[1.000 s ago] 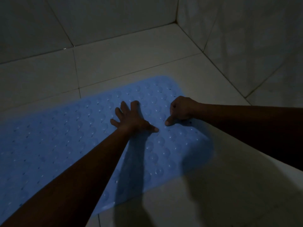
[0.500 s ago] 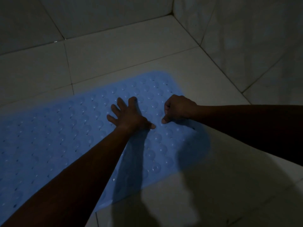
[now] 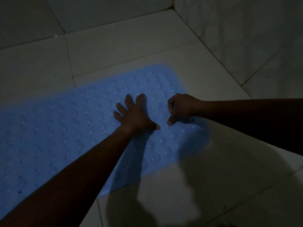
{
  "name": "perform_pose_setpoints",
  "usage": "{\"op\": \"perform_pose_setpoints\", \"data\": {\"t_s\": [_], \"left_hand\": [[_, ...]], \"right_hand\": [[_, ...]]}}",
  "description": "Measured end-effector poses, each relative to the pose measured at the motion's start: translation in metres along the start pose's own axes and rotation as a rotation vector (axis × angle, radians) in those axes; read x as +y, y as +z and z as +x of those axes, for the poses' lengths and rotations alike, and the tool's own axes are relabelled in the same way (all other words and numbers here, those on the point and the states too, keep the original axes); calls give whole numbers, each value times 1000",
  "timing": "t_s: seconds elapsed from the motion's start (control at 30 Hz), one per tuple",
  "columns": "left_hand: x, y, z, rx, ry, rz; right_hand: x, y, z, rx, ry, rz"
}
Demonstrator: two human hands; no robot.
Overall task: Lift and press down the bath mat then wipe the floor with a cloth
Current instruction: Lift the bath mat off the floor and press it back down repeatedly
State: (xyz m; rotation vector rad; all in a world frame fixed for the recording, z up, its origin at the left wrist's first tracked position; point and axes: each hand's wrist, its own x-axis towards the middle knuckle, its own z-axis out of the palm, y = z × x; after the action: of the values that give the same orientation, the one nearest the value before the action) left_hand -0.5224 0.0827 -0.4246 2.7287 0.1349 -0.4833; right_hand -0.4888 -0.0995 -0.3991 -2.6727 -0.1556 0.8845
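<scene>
Blue rubbery bath mat, bubbled texture, lies flat on pale tiled floor, running from left edge of frame to right of centre. Left hand at frame centre: palm down on mat, fingers straight and spread, gripping nothing. Right hand just right of it, near mat's right end: fingers curled into fist, nothing held, thumb tip touching mat. Tiled wall upper right. Dim light, arm shadows across lower frame.
</scene>
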Motion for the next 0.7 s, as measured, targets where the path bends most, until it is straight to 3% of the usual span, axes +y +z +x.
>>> {"op": "perform_pose_setpoints", "data": {"t_s": [0.4,0.7], "left_hand": [[-4,2,-6,-4,30,32],[-5,10,-23,-140,41,93]], "right_hand": [[0,6,-1,2,-68,-37],[14,17,-30,13,-120,-44]]}}
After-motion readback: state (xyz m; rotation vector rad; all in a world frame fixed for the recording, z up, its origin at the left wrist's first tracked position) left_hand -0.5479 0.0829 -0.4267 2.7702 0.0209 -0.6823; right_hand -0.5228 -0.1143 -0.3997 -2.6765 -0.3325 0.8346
